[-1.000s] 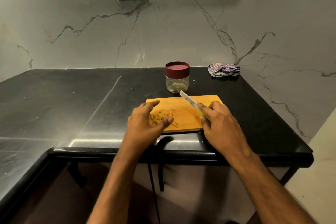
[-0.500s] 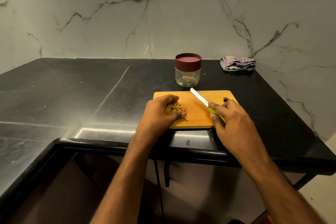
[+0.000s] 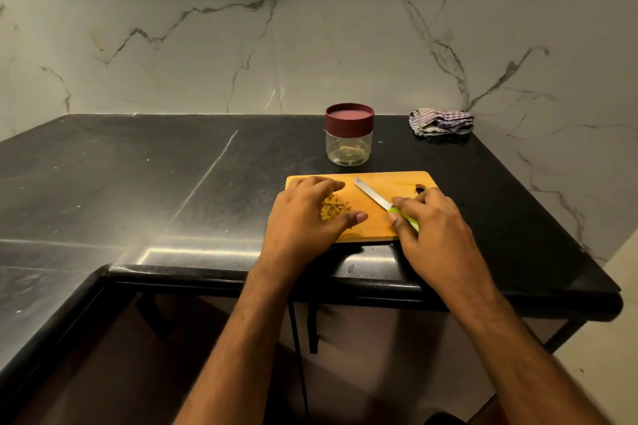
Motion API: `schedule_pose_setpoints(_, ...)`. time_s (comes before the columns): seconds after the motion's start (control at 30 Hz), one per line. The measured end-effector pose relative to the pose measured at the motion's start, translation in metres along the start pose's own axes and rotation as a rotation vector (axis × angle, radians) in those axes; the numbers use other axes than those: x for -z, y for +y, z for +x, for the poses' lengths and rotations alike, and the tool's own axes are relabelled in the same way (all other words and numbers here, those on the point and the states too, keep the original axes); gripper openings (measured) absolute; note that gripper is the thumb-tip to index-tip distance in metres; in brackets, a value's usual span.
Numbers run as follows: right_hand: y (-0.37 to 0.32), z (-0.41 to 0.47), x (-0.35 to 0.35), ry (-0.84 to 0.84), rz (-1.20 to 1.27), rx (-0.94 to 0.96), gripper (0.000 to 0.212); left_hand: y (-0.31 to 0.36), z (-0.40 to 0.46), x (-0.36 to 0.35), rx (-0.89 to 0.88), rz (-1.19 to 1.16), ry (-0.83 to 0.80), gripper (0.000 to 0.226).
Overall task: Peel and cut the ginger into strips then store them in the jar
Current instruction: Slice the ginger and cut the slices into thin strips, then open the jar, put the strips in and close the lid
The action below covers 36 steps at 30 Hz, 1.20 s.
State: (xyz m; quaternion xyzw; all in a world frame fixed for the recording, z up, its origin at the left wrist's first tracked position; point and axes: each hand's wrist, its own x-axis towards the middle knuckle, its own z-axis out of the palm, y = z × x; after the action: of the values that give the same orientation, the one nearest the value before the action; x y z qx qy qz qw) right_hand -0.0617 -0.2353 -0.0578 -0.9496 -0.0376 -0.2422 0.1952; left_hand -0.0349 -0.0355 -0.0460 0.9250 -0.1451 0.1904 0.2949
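Ginger strips (image 3: 334, 210) on board (image 3: 374, 228), lidded jar (image 3: 349, 134) behind, a few strips inside.
Left hand (image 3: 303, 221) cups strips, fingers curled; right hand (image 3: 438, 228) grips knife (image 3: 374, 198).

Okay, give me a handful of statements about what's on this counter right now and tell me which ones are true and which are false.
1. The jar has its maroon lid on. True.
2. The right hand holds a knife with a green handle. True.
3. The ginger strips lie on the bare counter beside the board. False: they lie on the wooden cutting board, under the left hand.
4. The folded cloth lies on the cutting board. False: it lies on the black counter by the wall, behind and right of the jar.
5. The jar stands behind the cutting board. True.
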Motion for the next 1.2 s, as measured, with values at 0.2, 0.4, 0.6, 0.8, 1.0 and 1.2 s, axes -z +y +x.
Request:
schedule_pose_setpoints(0.2,-0.001,0.000,0.000,-0.002,-0.011,0.002,0.039,-0.002,0.010,-0.005,0.090,0.076,-0.137,0.067)
schedule_pose_setpoints(0.4,0.001,0.001,-0.001,-0.003,-0.012,0.007,0.038,0.000,0.018,-0.007,0.091,-0.063,-0.095,0.053)
schedule_pose_setpoints(0.6,-0.002,0.012,0.004,0.118,-0.011,0.043,0.045,-0.004,0.021,0.003,0.155,-0.359,-0.018,0.034)
schedule_pose_setpoints(0.8,-0.007,0.050,0.007,0.155,0.003,0.082,0.032,-0.018,0.040,0.007,0.128,-0.455,0.050,0.025)
schedule_pose_setpoints(1.0,-0.032,0.106,-0.011,0.121,-0.036,0.222,0.025,-0.037,0.083,-0.001,0.105,-0.489,0.179,0.021)
schedule_pose_setpoints(1.2,-0.028,0.168,-0.009,0.219,0.000,0.276,0.023,-0.063,0.125,-0.020,0.043,-0.291,0.287,0.049)
